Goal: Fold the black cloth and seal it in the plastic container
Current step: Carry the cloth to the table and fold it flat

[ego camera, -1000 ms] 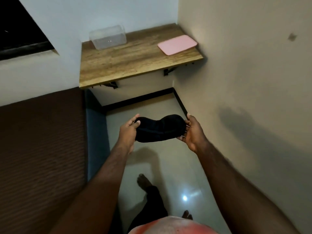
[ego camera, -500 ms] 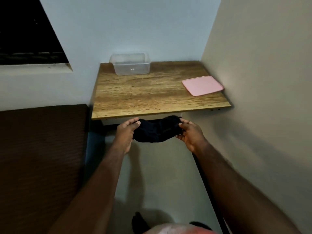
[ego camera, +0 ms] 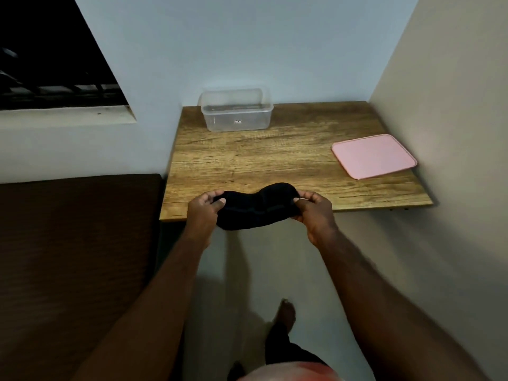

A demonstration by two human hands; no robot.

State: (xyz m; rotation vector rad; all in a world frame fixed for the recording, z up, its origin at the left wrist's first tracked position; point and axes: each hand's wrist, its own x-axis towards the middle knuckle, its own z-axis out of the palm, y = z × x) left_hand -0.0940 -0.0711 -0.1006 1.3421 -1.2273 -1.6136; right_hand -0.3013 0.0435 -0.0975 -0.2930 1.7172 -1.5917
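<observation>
- Both hands pinch one soft, rumpled black cloth [ego camera: 255, 207] by its ends, so it hangs between them as a short sagging band.
- At the cloth's left end, the left hand [ego camera: 204, 209] has its fingers and thumb curled round the fabric, knuckles turned up.
- At the right end, the right hand [ego camera: 313, 213] grips the same way, thumb and forefinger closed on the edge.
- Directly beneath and just beyond the grip runs the front edge of a brown-grained rectangular wooden tabletop [ego camera: 275, 160]. The cloth overlaps that edge in the view, though whether it touches the wood or hangs above it cannot be told.
- Well beyond the grip, straight ahead at the far edge against the pale wall, stands a clear rectangular plastic container [ego camera: 237, 111], open at the top, with nothing visible inside.
- Ahead and to the right of the grip, near the side wall, a flat pink plastic lid [ego camera: 373, 156] with rounded corners lies on the tabletop, well apart from the container.
- Left of the grip, beside the tabletop, sits a dark brown cushioned surface [ego camera: 77, 243].
- Far to the upper left is a dark window [ego camera: 49, 64] with bars.
- Below the grip, on the pale floor, a bare foot [ego camera: 286, 316] shows.
</observation>
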